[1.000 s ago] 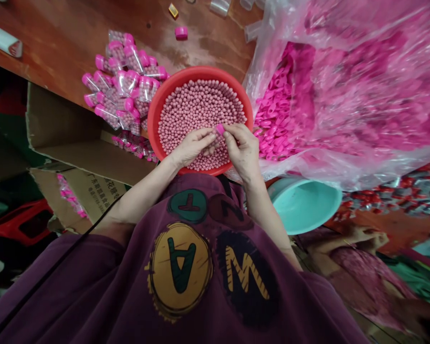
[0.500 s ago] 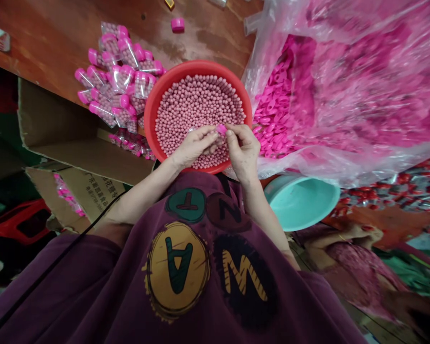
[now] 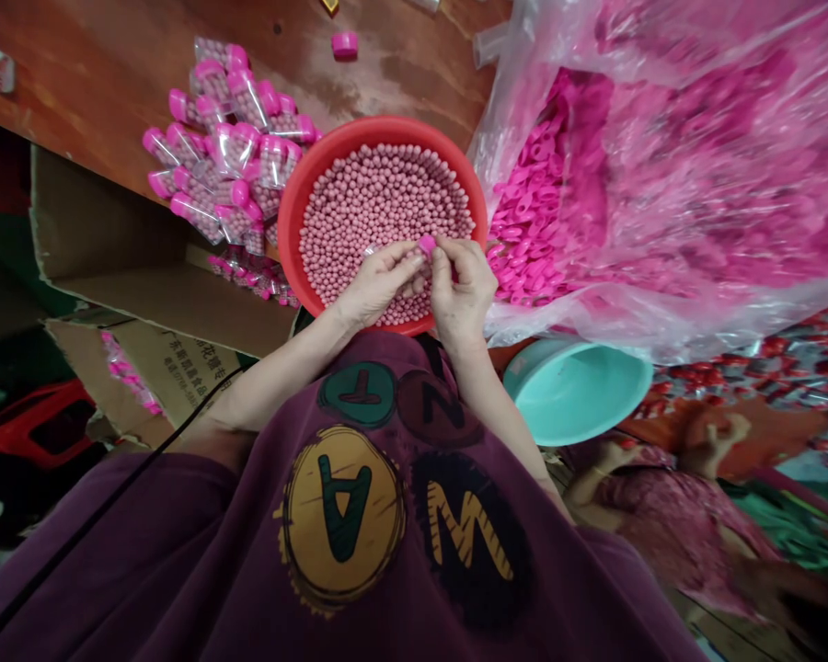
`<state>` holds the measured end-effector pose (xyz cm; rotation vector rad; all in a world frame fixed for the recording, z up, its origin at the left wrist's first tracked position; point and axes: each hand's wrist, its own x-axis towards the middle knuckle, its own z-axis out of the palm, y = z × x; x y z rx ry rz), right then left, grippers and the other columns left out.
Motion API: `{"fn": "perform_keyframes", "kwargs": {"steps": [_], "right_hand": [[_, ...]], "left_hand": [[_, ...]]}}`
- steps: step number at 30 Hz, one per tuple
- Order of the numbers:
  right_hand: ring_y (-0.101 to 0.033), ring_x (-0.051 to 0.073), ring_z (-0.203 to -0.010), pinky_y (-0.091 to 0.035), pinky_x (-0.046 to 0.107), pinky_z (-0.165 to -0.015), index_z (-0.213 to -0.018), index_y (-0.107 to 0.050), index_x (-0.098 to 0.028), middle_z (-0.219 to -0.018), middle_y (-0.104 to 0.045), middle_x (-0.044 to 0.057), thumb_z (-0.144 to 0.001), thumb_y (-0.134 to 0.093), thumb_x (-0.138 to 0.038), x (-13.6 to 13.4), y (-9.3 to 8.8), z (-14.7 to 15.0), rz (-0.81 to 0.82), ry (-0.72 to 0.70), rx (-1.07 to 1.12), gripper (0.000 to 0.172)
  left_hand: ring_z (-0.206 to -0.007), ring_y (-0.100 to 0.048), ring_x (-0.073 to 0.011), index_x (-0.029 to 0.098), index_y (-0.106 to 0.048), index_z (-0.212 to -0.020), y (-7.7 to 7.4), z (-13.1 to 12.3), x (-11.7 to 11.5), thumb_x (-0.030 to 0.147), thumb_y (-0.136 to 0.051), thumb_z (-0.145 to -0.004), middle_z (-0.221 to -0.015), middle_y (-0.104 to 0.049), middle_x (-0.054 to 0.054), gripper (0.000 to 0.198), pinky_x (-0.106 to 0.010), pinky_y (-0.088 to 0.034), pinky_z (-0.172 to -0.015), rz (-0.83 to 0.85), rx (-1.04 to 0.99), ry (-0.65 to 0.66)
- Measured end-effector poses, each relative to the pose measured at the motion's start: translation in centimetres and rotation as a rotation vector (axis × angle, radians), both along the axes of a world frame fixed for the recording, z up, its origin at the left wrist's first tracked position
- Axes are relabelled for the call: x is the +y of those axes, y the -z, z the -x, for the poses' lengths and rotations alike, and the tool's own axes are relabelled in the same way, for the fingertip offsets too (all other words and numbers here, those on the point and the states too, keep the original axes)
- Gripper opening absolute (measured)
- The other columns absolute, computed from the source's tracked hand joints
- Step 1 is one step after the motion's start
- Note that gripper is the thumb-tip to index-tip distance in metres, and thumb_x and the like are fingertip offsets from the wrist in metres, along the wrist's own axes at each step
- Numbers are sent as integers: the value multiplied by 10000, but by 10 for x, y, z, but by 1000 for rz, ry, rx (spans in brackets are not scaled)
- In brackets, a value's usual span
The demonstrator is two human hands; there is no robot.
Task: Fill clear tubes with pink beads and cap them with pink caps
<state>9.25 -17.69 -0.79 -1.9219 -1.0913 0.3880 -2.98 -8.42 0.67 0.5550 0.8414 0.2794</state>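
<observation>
Over the front part of a red basin (image 3: 291, 230) full of pink pearl-like beads (image 3: 379, 207), my two hands meet. My left hand (image 3: 379, 283) is closed round a small clear bottle (image 3: 419, 276) with beads in it, mostly hidden by the fingers. A pink cap (image 3: 426, 244) sits at the bottle's top. The thumb and fingers of my right hand (image 3: 464, 285) pinch at the cap's right side.
Filled pink-capped bottles (image 3: 231, 152) lie piled left of the basin, above an open cardboard box (image 3: 131, 276). To the right is a plastic bag of pink pieces (image 3: 545, 193), with a turquoise basin (image 3: 580, 391) below it. A co-worker's arm (image 3: 597, 473) is at lower right.
My right hand has shifted slightly left at the cap, which appears more upright. The co-worker's hands have moved apart.
</observation>
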Motion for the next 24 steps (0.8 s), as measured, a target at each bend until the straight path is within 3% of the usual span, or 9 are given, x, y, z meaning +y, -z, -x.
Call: {"fn": "perform_keyframes", "kwargs": {"steps": [5,8,14,17,20,24], "right_hand": [[-789,275,-1217,-680,538,-1121,-1360,-776,-281,-1273,-815,101,-1195,-469,-468,-5,-10,-1,29,-150,40,395],[-765,276,-1295,-674,543,-1144,-1458,-724,-284,-1357,-785,114,-1193,-447,-397,-8,-13,3,3,-160,29,399],[-755,266,-1286,-680,544,-1146,-1478,-712,-303,-1371,-775,116,-1168,-410,-315,-11,-12,4,80,-222,79,432],[-741,283,-1305,-653,577,-1188,-1433,-735,-312,-1355,-767,106,-1161,-494,-387,-12,-5,0,103,-265,198,371],[-728,276,-1318,-670,552,-1162,-1462,-667,-345,-1379,-730,89,-1116,-639,-578,-15,11,-1,13,-96,367,418],[-779,215,-995,-735,415,-903,-1341,-652,-326,-1120,-742,39,-1023,-745,-732,-18,31,2,-8,125,528,524]], "left_hand": [[-614,-552,-53,198,-753,-940,-17,-1,3,295,-823,-1049,-754,-625,36,161,-177,-406,-538,44,43,-38],[-620,-555,-53,197,-758,-944,-20,-3,4,294,-810,-1062,-762,-642,31,161,-175,-418,-550,32,66,-53],[-610,-564,-62,215,-804,-963,-11,4,6,285,-847,-1026,-736,-653,32,103,-188,-431,-554,-81,74,-58],[-617,-583,-76,231,-827,-1005,-4,10,10,318,-908,-965,-718,-664,36,125,-200,-471,-579,-190,94,-32],[-647,-615,-84,237,-823,-1007,2,13,12,374,-907,-953,-797,-722,15,169,-208,-473,-575,-194,99,-20],[-712,-655,-91,227,-837,-992,4,13,12,368,-899,-933,-925,-797,-12,165,-219,-543,-649,-160,120,-20]]}}
